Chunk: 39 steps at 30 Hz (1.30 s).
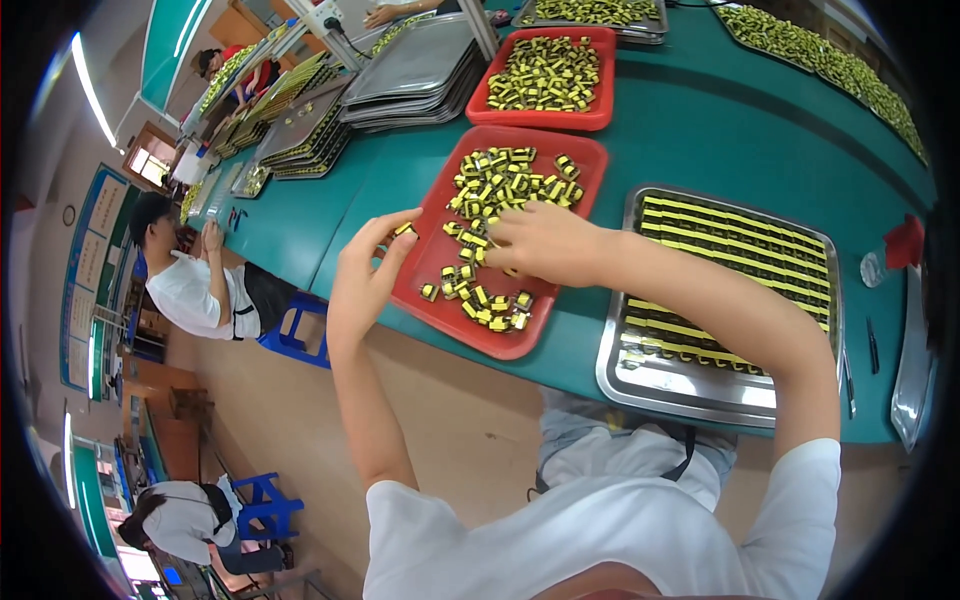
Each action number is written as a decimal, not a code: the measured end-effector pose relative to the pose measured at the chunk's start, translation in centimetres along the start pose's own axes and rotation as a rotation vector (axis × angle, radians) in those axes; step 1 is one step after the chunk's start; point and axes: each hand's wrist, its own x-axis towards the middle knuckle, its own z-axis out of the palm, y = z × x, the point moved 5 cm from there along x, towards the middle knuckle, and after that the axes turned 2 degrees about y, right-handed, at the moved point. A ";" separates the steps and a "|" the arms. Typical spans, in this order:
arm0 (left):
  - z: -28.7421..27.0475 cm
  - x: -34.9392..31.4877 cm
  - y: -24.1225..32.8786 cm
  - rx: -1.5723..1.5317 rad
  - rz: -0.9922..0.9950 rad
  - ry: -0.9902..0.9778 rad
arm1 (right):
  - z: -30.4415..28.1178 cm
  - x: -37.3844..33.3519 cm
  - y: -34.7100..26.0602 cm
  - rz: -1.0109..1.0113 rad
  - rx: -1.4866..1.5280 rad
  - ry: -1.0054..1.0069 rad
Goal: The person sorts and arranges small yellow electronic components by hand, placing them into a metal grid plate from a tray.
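Observation:
A red plastic tray [425, 265] lies before me, strewn with loose small yellow-and-black electronic components [485, 190], which look like little tape-wrapped transformers. Over its left rim, my left hand [368, 265] pinches one such component [405, 230] between thumb and forefinger. My right hand [545, 243] reaches down into the loose pile, fingers curled and closed. Its fingertips are partly hidden, so what they hold cannot be made out. Beneath my right forearm is a metal tray [690, 397] where the same components stand in neat rows [735, 235].
Behind the red tray stands a second red tray [608, 75], heaped with components. Stacked metal trays [410, 75] rise at the back left. On the right lie a pen-like tool [873, 345] and a small clear cup [873, 268]. A co-worker [195, 285] sits at the left.

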 end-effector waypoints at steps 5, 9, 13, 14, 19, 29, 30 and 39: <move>1.3 -2.9 7.8 -0.337 0.141 0.067 | -9.2 -6.8 -1.7 0.327 0.657 0.119; 5.1 -3.8 13.7 -0.275 0.420 0.022 | -15.0 -15.3 -6.6 0.431 0.675 0.245; 11.4 -4.9 20.4 -0.300 0.565 -0.230 | -18.5 -24.3 -10.3 0.783 0.456 0.274; 13.2 -5.3 21.9 -0.289 0.666 -0.251 | -19.2 -26.5 -11.0 0.849 0.412 0.285; 21.5 -8.1 29.2 -0.191 0.925 -0.317 | -20.6 -35.4 -14.5 1.145 0.071 0.243; 31.4 -12.9 32.6 0.016 0.843 -0.212 | -17.1 -40.9 -15.4 1.013 -0.115 0.266; 31.7 -13.0 32.5 0.027 0.843 -0.216 | -16.9 -40.9 -15.3 1.013 -0.108 0.275; 32.3 -12.5 32.2 0.088 0.766 -0.219 | -15.8 -41.0 -14.7 1.015 -0.112 0.317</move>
